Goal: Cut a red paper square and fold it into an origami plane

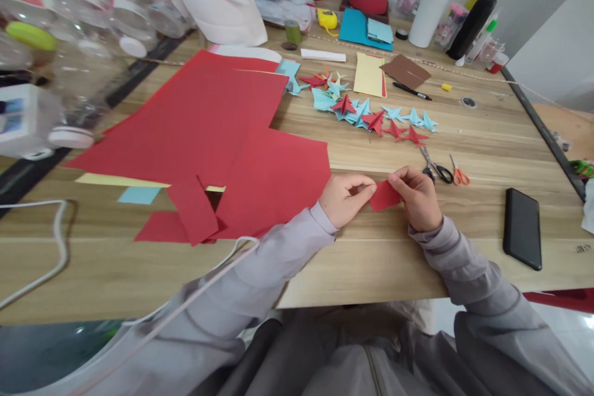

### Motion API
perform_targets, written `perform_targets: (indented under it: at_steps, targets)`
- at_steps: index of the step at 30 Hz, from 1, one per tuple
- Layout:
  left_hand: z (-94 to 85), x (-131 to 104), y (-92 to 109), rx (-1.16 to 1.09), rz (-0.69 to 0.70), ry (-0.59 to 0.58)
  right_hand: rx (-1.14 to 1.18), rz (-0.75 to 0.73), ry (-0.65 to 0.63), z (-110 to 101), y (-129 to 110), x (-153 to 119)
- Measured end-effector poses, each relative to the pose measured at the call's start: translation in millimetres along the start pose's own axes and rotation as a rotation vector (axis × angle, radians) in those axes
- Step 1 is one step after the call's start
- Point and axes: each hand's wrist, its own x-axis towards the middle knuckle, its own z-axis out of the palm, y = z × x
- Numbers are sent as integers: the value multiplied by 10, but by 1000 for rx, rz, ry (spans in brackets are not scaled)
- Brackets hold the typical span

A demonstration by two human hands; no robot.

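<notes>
Between my two hands is a small piece of red paper, held just above the wooden table. My left hand pinches its left corner between thumb and fingers. On the opposite side, my right hand grips the upper right edge, thumb in front. Large sheets of red paper lie to the left, close to my left hand. Beyond my hands, several folded red and light blue paper cranes sit in a cluster. Black-handled scissors and orange-handled scissors rest just past my right hand.
A black phone lies at the right. Farther back are yellow paper, brown paper, a black pen and a yellow tape measure. Plastic bottles crowd the left. A white cable runs along the front left.
</notes>
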Motion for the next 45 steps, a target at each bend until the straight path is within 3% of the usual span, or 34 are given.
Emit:
perform_targets:
  at_steps: [3, 7, 16, 26, 32, 38, 45]
  targets:
    - [-23, 8, -15, 42, 27, 35, -95, -38, -91, -11, 5, -17]
    - [-43, 9, -22, 134, 82, -66, -191, -77, -173, 6, -3, -46]
    - [-54, 12, -2, 129, 148, -13, -120, 37, -215, -26, -100, 2]
    - [-76, 27, 38, 97, 125, 72, -4, 101, -158, -82, -74, 41]
    - [-138, 68, -23, 70, 91, 206, 103, 99, -7, -157, -67, 92]
    - [-72, 56, -37, 25, 40, 159, 27, 118, -146, -49, -82, 30]
    - [-30, 21, -10, 39, -26, -111, -111, 36, -153, -52, -65, 12]
